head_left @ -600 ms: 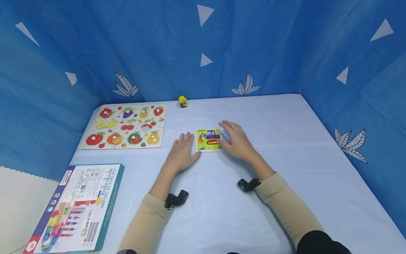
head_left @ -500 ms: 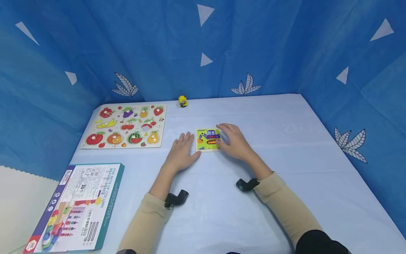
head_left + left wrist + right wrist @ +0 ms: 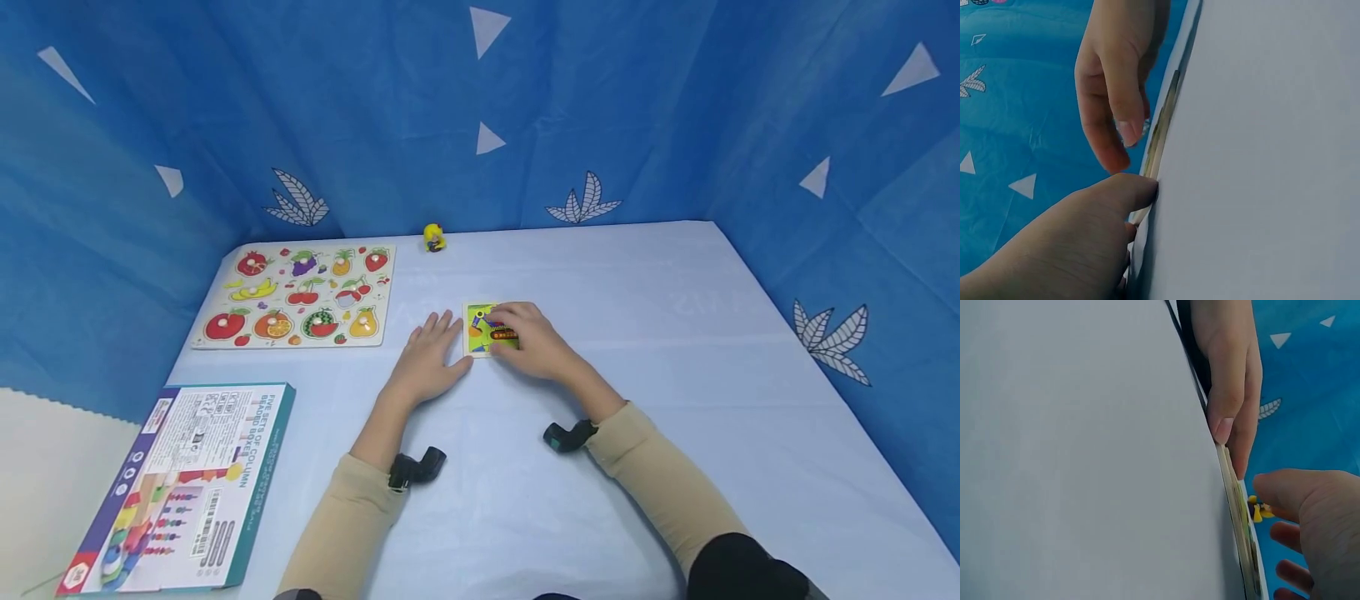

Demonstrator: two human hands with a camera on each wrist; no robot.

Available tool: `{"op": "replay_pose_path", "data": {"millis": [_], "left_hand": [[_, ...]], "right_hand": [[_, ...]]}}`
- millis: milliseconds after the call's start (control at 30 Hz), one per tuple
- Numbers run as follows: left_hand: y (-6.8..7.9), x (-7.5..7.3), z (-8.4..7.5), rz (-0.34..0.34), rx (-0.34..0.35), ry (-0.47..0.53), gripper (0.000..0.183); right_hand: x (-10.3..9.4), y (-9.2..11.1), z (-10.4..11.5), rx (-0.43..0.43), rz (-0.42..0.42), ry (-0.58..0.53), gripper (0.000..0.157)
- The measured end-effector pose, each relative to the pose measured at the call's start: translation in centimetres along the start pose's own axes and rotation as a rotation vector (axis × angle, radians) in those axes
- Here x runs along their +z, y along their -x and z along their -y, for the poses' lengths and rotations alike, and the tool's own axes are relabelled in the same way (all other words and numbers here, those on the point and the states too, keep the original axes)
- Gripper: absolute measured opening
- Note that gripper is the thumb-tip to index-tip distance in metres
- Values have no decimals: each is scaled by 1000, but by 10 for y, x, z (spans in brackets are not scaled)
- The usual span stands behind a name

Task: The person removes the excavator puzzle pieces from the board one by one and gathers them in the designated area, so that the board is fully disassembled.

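A small square excavator puzzle (image 3: 476,343) in a pale wooden frame lies on the table between the hands. My left hand (image 3: 426,365) rests on the cloth at the puzzle's left side, fingers spread and straight. Its thumb (image 3: 1132,190) touches the near left corner of the board, as the left wrist view shows. Over the right half of the picture hovers my right hand (image 3: 534,346), fingers loosely bent and thumb apart. In the right wrist view, a gap shows between this hand (image 3: 1329,519) and the thin board edge (image 3: 1235,500). Part of the picture is hidden beneath it.
A large fruit peg puzzle (image 3: 330,310) lies at the back left. Nearer on the left is a flat boxed toy set (image 3: 202,467). A little yellow figure (image 3: 434,238) stands at the rear edge, before a blue curtain (image 3: 390,108).
My right hand has moved left, from the puzzle's right edge to over its picture, covering more of it. The left hand and the puzzle have stayed in place.
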State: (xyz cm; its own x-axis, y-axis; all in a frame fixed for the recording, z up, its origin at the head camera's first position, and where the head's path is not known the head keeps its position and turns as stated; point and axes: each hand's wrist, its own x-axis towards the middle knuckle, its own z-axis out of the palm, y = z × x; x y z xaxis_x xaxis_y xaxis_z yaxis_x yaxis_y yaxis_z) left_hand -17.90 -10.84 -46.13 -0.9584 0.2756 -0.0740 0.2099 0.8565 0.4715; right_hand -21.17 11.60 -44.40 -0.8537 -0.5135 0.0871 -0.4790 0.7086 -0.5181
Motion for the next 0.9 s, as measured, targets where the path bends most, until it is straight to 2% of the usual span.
{"op": "replay_pose_path", "data": {"millis": [233, 533, 900], "left_hand": [[0, 0, 2, -1, 9, -16, 73], [2, 1, 3, 3, 20, -11, 71], [3, 1, 3, -5, 21, -11, 71]], "right_hand": [[6, -5, 2, -27, 41, 47, 48], [10, -7, 2, -6, 68, 83, 43], [9, -8, 2, -24, 71, 73, 41]]}}
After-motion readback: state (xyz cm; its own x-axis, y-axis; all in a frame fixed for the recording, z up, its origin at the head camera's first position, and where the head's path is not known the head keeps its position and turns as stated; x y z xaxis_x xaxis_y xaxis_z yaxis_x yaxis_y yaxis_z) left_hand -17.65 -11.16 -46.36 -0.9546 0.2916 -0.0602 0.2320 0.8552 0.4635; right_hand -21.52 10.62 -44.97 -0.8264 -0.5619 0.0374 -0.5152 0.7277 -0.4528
